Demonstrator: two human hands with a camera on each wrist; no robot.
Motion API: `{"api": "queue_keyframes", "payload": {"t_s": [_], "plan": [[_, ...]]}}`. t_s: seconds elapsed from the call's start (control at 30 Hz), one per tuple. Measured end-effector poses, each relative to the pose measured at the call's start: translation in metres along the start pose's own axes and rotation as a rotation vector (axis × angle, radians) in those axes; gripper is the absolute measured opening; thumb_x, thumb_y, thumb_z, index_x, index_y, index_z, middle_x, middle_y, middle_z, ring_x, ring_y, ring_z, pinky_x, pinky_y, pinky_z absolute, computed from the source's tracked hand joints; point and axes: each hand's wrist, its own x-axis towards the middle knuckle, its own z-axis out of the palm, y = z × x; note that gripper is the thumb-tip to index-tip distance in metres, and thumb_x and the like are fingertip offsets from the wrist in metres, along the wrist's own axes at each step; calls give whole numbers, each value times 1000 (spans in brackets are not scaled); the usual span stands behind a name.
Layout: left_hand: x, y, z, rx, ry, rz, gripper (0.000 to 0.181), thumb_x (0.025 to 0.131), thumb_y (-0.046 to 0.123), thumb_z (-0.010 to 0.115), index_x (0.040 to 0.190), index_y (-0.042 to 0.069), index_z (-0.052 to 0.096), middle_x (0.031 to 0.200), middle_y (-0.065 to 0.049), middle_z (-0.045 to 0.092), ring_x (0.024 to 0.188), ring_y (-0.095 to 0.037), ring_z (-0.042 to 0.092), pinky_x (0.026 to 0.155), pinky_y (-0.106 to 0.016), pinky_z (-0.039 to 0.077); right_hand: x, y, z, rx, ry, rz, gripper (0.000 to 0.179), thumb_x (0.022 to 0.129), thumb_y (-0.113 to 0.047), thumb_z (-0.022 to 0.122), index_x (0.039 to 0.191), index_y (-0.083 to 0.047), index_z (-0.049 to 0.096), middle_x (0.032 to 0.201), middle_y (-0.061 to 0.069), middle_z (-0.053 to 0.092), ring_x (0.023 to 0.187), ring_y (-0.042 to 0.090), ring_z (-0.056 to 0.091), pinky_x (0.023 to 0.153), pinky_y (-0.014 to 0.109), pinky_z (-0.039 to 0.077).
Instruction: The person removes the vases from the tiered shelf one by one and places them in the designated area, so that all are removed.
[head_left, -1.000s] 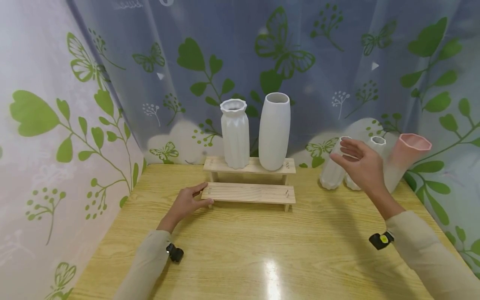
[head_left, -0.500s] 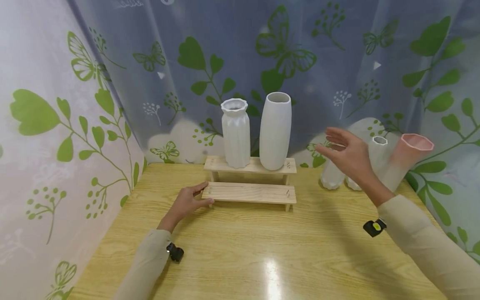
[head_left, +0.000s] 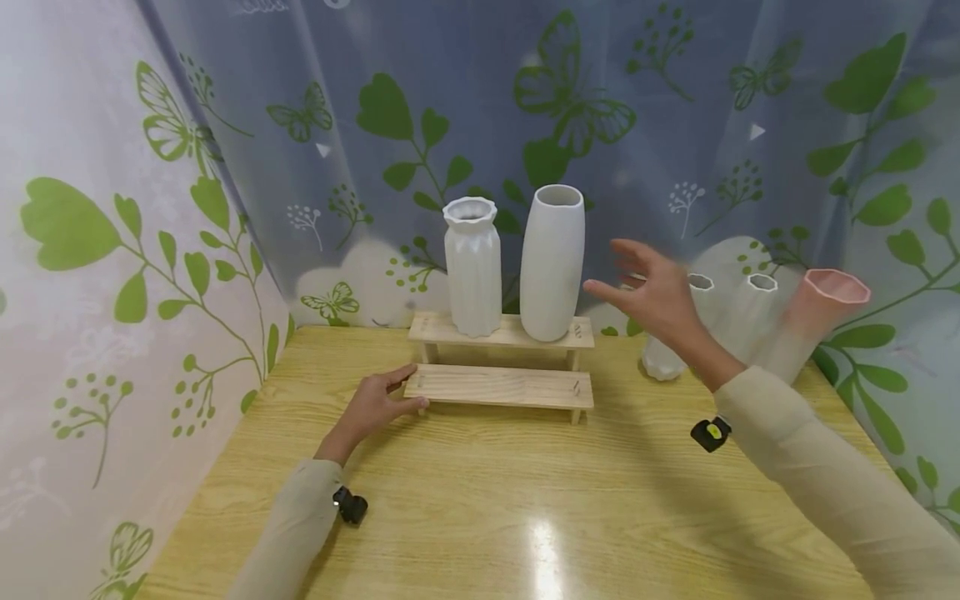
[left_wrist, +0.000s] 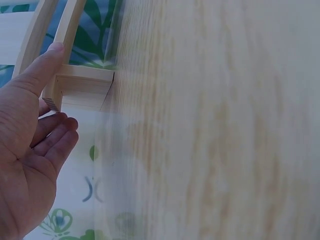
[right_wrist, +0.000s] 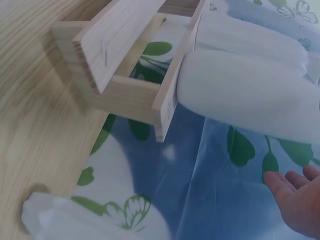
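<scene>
A two-step wooden stand [head_left: 498, 386] sits on the table, its left end pinched between the thumb and fingers of my left hand [head_left: 372, 408]. In the left wrist view, the thumb [left_wrist: 44, 67] lies along the stand's edge. Two white vases are upright on the upper step: a fluted vase [head_left: 472, 271] with a wavy rim, and a taller smooth vase [head_left: 553, 262] to its right. My right hand [head_left: 654, 292] is in the air just right of the smooth vase, fingers spread, holding nothing. The right wrist view shows a gap between its fingers [right_wrist: 279, 184] and the smooth vase [right_wrist: 240, 95].
On the right of the table [head_left: 480, 500] stand two slim white vases, one partly hidden by my right hand, and a leaning pink-and-white vase [head_left: 825, 304]. A curtain [head_left: 420, 50] with leaves and butterflies hangs behind and along the sides.
My right hand has moved left, from in front of the slim white vases to beside the tall smooth vase. The left hand keeps its hold on the stand.
</scene>
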Motion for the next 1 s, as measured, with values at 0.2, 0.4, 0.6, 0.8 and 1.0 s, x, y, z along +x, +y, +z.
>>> {"api": "queue_keyframes", "payload": {"t_s": [0.2, 0.4, 0.6, 0.8, 1.0], "plan": [[0, 0, 0, -10, 2, -10, 81, 88, 42, 80, 153, 5, 47, 155, -15, 47, 137, -39, 50, 107, -49, 49, 11, -4, 16, -13, -16, 30, 94, 82, -52, 84, 156, -10, 43, 153, 20, 48, 133, 43, 54, 105, 55, 51], [1, -4, 1, -8, -2, -21, 81, 89, 44, 80, 153, 7, 48, 156, -13, 46, 138, -38, 50, 108, -48, 49, 19, -5, 29, 13, -19, 37, 95, 81, -51, 85, 156, -11, 42, 152, 18, 50, 133, 42, 54, 107, 54, 50], [1, -4, 0, -2, -5, -26, 82, 88, 45, 80, 154, 8, 47, 156, -13, 46, 138, -38, 50, 107, -49, 49, 24, -8, 39, 58, -24, 25, 99, 79, -52, 86, 156, -9, 40, 150, 15, 52, 133, 36, 56, 107, 51, 51], [2, -3, 0, 10, -2, -31, 81, 87, 46, 80, 153, 10, 49, 155, -13, 47, 137, -37, 51, 107, -48, 50, 28, -10, 45, 70, -19, 38, 102, 79, -55, 85, 157, -9, 38, 151, 16, 51, 130, 34, 58, 104, 50, 53], [1, -3, 0, 2, -2, -34, 80, 87, 44, 81, 153, 11, 49, 155, -13, 47, 138, -36, 51, 107, -47, 50, 29, -11, 50, 74, -21, 62, 104, 78, -58, 85, 157, -10, 37, 149, 15, 52, 128, 34, 59, 101, 52, 54]]}}
